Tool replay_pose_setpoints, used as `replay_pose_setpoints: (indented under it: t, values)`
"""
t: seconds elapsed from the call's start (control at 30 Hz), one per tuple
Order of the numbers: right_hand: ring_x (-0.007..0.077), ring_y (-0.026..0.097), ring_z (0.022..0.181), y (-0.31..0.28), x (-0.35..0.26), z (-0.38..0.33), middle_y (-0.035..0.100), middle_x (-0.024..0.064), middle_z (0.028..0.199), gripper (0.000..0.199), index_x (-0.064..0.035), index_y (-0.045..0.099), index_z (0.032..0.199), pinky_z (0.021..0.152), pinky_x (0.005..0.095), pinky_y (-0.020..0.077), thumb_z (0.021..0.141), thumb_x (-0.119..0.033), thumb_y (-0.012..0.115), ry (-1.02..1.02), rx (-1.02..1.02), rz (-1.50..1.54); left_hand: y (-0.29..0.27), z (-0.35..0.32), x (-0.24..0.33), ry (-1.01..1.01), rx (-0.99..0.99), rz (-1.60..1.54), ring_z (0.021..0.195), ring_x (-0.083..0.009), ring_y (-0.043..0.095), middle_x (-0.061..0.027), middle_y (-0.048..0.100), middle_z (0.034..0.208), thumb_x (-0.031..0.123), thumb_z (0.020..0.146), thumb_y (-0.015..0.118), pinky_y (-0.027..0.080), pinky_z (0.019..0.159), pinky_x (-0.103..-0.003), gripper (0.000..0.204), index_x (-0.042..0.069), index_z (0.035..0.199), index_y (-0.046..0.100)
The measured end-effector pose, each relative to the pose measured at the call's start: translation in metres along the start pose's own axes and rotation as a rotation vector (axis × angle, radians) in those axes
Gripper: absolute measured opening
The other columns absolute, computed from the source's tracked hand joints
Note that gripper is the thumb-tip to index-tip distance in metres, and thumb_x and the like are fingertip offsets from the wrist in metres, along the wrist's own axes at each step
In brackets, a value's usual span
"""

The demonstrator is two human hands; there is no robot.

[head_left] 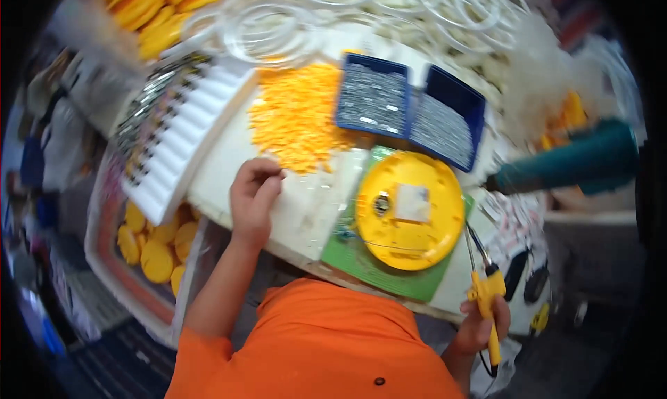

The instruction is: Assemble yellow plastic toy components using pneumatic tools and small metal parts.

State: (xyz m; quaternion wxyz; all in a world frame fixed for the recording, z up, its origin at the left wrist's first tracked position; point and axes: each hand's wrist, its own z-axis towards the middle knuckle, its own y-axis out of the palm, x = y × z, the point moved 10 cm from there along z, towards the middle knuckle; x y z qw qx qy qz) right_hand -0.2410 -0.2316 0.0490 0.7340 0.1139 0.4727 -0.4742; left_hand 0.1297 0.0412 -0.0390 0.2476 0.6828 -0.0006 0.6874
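Observation:
In my right hand [481, 324] is a yellow soldering gun [490, 288], its metal tip pointing up beside the round yellow plastic disc [434, 242]. The disc lies on a green mat [379, 268] in front of me; a pale square piece [412, 203] and a small round metal part [382, 204] sit on it. My left hand [253, 194] hovers at the near edge of a heap of small orange-yellow pieces [295, 114]. Its thumb and forefinger are pinched together, with a tiny dark thing perhaps between them; I cannot make it out.
Two blue trays [406, 128] of small metal parts stand behind the disc. At left are a white ribbed rack [191, 145] and a bin [142, 291] of yellow discs. Clear rings [267, 34] pile up at the back. A teal tool [563, 161] juts in from the right.

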Motion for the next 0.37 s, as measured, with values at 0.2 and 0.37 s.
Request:
replay_pose_setpoints:
  t: [0.2,0.37]
  values:
    - [0.021,0.058,0.063,0.065,-0.001,0.013,0.064,0.019,0.081,0.077,0.0064,0.034,0.146,0.061,0.0339,0.05,0.09,-0.043,0.053,0.114,-0.088,0.107,-0.035,0.028,-0.002,-0.151,0.008,-0.717,0.08,-0.016,0.057,-0.0069,0.062,0.101,0.004,0.094,0.054,0.048,0.073,-0.032,0.02,0.006,0.113,0.059]
    - [0.0259,0.065,0.076,0.106,-0.001,0.035,0.063,0.0274,0.107,0.074,0.0003,0.028,0.15,0.07,0.0347,0.0558,0.093,-0.037,0.058,0.073,-0.357,0.267,-0.032,0.009,-0.02,-0.402,-0.195,-0.856,0.093,-0.0221,0.06,-0.008,0.064,0.108,0.016,0.093,0.062,0.049,0.083,-0.038,0.028,0.009,0.121,0.061]
